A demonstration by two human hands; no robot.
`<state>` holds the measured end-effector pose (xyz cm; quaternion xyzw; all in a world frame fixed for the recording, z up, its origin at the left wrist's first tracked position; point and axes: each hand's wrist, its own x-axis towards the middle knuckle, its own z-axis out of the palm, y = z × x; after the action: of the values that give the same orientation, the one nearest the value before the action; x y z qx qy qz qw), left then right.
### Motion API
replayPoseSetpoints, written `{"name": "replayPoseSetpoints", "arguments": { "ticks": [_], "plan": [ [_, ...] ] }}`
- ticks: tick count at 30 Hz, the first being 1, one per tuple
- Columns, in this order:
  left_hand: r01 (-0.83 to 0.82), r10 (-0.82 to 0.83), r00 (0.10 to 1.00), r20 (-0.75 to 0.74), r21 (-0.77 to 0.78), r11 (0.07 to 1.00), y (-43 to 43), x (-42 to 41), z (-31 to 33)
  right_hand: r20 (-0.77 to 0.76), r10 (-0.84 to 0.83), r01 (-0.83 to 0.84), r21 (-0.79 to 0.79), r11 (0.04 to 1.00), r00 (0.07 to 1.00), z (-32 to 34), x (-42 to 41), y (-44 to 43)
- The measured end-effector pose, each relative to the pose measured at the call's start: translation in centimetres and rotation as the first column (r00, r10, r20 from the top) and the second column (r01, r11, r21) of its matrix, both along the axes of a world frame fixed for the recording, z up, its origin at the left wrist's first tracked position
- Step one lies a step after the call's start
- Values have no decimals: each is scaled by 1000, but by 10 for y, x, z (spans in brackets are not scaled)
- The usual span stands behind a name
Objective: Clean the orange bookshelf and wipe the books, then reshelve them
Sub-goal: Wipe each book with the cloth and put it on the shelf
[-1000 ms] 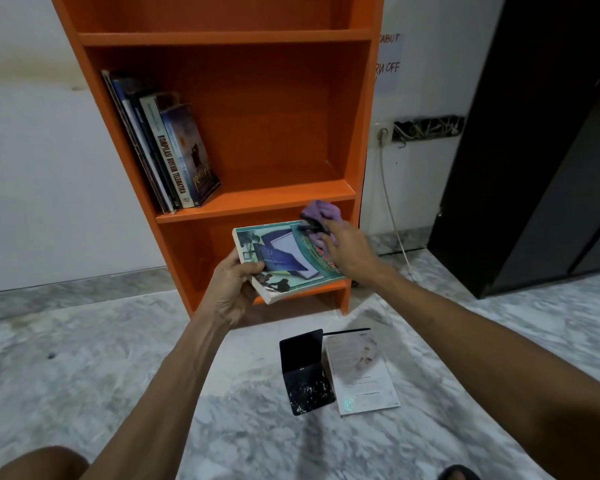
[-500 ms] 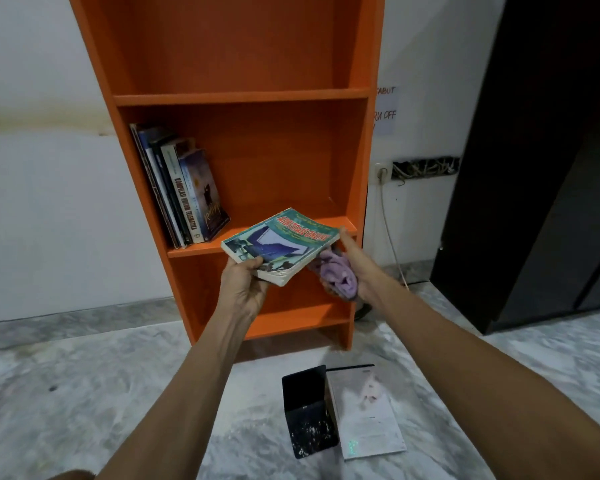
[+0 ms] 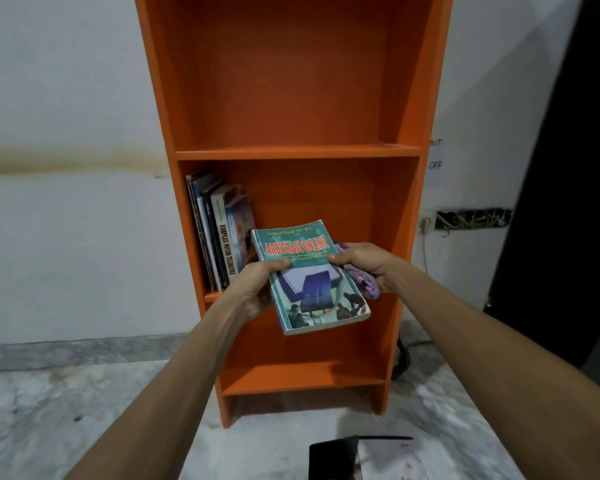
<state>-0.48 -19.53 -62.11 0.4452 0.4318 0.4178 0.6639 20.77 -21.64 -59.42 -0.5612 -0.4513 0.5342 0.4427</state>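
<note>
Book [image 3: 312, 282] sits cover-up between both hands before the bookshelf's [image 3: 291, 154] middle shelf, its long axis pointing away from the person toward the gap just right of the leaning row [image 3: 219, 237]. The left hand [image 3: 257, 282] grips the left edge and is nearer that row, while the right hand [image 3: 368, 263] pinches the right edge with a purple cloth [image 3: 366, 287] bunched in its fingers. Count: one book in hand, about five shelved — spines overlap, so unsure — plus a dark book [image 3: 333, 459] and a white book [image 3: 385, 459] on the floor [image 3: 84, 410], and one cloth.
</note>
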Motion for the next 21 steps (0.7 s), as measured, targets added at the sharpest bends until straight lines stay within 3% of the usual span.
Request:
{"name": "replayPoseSetpoints", "arguments": {
  "ticks": [2,4,7,12,16,21],
  "plan": [
    [-65,66,997,-26,40,997,17,6,7,279,-142,118,100,988,950,0,-6,13],
    [-152,157,986,-52,90,984,36,11,13,536,-302,180,269,946,788,-5,-10,30],
    [-283,305,947,-96,193,940,65,16,17,645,-338,100,376,921,685,-11,-22,42],
    [-397,551,799,-242,475,785,98,25,20,866,-220,-180,329,927,448,-32,-58,55],
    [-347,643,690,-333,627,697,113,25,18,853,-231,-110,315,943,468,-53,-86,89],
    [-244,669,626,-400,715,656,130,15,0,867,-188,-52,238,970,462,-73,-113,134]
  ]
}}
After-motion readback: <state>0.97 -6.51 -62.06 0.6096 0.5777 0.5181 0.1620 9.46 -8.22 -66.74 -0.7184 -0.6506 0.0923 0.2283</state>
